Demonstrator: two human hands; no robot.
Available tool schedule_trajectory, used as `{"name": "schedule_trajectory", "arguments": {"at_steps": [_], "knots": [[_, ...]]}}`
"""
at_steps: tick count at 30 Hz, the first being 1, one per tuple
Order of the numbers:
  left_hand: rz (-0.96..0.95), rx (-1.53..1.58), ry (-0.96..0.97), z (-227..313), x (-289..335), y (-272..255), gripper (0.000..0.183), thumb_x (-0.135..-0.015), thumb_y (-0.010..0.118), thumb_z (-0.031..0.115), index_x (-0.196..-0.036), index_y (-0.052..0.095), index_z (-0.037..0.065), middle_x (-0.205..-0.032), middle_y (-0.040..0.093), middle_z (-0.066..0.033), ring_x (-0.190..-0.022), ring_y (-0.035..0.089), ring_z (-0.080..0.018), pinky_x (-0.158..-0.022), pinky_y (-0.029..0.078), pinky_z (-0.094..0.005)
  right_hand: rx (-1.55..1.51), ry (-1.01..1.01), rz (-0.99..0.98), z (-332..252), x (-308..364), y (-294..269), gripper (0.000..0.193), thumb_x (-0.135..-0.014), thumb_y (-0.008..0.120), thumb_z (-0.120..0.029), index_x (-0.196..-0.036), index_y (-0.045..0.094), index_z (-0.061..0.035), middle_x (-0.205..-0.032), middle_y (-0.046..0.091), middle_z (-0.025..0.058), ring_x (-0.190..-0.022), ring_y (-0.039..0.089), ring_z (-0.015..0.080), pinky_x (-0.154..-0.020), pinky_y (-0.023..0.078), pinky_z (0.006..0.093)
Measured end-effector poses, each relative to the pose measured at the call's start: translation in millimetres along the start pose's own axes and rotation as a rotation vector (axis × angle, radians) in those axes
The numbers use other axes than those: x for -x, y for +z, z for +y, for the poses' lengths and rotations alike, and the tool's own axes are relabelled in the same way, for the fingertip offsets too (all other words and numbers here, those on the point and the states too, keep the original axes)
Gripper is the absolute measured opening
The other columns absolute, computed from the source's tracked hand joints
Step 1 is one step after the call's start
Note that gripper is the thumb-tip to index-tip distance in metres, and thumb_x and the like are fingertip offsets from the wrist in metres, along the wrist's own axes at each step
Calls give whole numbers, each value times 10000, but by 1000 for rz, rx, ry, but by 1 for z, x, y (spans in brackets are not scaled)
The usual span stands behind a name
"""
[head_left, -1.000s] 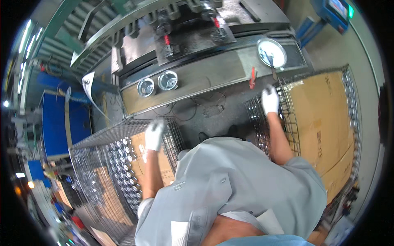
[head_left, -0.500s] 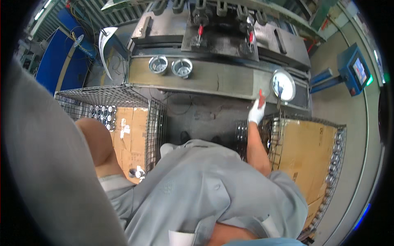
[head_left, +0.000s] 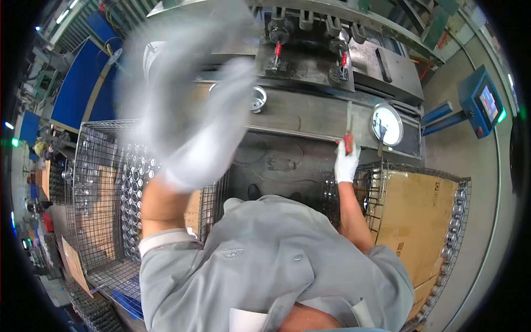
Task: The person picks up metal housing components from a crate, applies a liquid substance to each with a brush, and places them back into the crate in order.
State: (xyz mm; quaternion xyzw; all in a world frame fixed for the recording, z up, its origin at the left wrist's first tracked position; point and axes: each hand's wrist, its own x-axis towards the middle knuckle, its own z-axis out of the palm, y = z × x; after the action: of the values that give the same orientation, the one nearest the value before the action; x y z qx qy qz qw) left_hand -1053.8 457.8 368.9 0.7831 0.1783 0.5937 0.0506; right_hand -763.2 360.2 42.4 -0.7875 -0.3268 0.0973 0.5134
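My left hand (head_left: 204, 138), in a white glove, is raised close to the camera and smeared by motion. Its fingers and anything in them cannot be made out. It covers part of the bench and most of one round metal cup; a second cup (head_left: 258, 100) shows beside it. My right hand (head_left: 347, 165), also gloved in white, is closed around a red-handled tool (head_left: 348, 143) whose thin grey shaft points away over the bench's front edge. Just right of it sits a round metal pan (head_left: 389, 125) with whitish contents and a dark-handled stick across its rim.
Behind the narrow bench (head_left: 310, 113) stands a machine with red-handled clamps (head_left: 278, 51). A wire cage (head_left: 99, 221) holding several metal parts is at left, another with cardboard (head_left: 412, 210) at right. A blue-framed screen (head_left: 480, 102) stands far right.
My left arm has swung from the left edge, so the gloved hand now shows in front of the bench's left part. My right hand keeps the red-handled tool, its shaft now pointing straight away.
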Motion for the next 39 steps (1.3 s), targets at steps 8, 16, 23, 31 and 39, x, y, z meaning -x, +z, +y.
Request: {"name": "schedule_trajectory", "arguments": {"at_steps": [8,16,23,31,39], "knots": [[-260,625,-1327,-74,180,104,394,-940,510,377,-925,619,-2,-833,631,-66,-716,551,-121,-721,446,-255,235,-444,-664,-139,67,41,540,-890,561,-324,-1321,415,-34,-1245,514,225,-1036,571,406,-844,496,430],[15,558,-1282,-152,162,24,432,-957,482,356,-1234,479,25,-1125,579,-110,-875,621,-225,-762,506,-333,206,-342,-549,-196,-3,150,476,-933,444,-400,-1168,475,14,-1003,587,304,-937,558,483,-810,443,531],[-161,558,-1472,-148,285,-44,381,-958,496,310,-1226,524,41,-1088,604,-79,-893,600,-183,-754,503,-329,447,-204,-558,-224,-36,210,486,-940,383,-451,-1050,560,-12,-988,624,277,-957,579,451,-824,449,521],[-132,453,-1874,-103,423,-148,388,-959,463,345,-1175,529,30,-1099,602,-120,-856,616,-225,-714,525,-360,352,40,-104,-195,-69,127,495,-948,348,-474,-1214,510,-90,-965,621,306,-953,584,469,-827,453,526],[-439,451,-1786,-123,420,-145,399,-962,480,325,-1209,523,13,-1099,612,-115,-836,618,-204,-718,508,-331,395,59,-146,-131,-103,126,564,-940,321,-516,-1075,593,-42,-1024,604,304,-1019,554,464,-878,432,507]]}}
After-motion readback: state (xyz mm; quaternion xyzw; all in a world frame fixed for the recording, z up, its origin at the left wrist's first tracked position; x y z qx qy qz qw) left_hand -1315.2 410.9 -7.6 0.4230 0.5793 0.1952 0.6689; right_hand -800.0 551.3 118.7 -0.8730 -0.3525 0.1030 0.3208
